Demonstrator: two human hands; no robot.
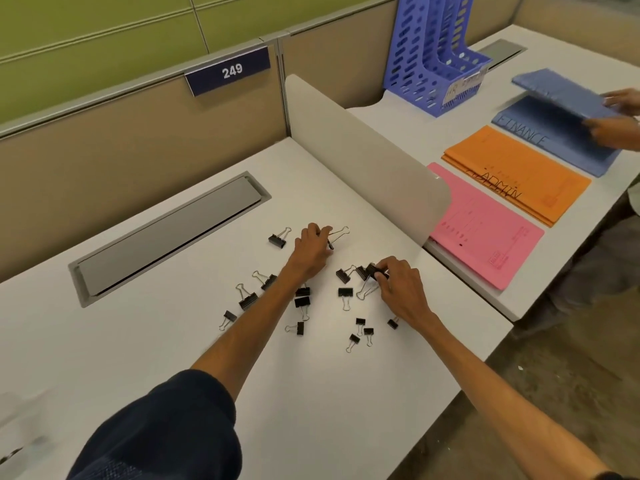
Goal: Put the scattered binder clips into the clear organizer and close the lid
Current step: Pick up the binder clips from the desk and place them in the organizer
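Several black binder clips with silver wire handles lie scattered on the white desk; one lies apart at the far left, small ones lie near the front. My left hand pinches a binder clip whose wire handle sticks out to the right. My right hand grips a black clip at its fingertips, among a cluster of clips. A blurred clear shape at the bottom left edge may be the organizer; I cannot tell.
A grey cable-tray lid is set into the desk behind the clips. A white divider stands on the right. Beyond it lie pink, orange and blue folders, a blue file rack, and another person's hands.
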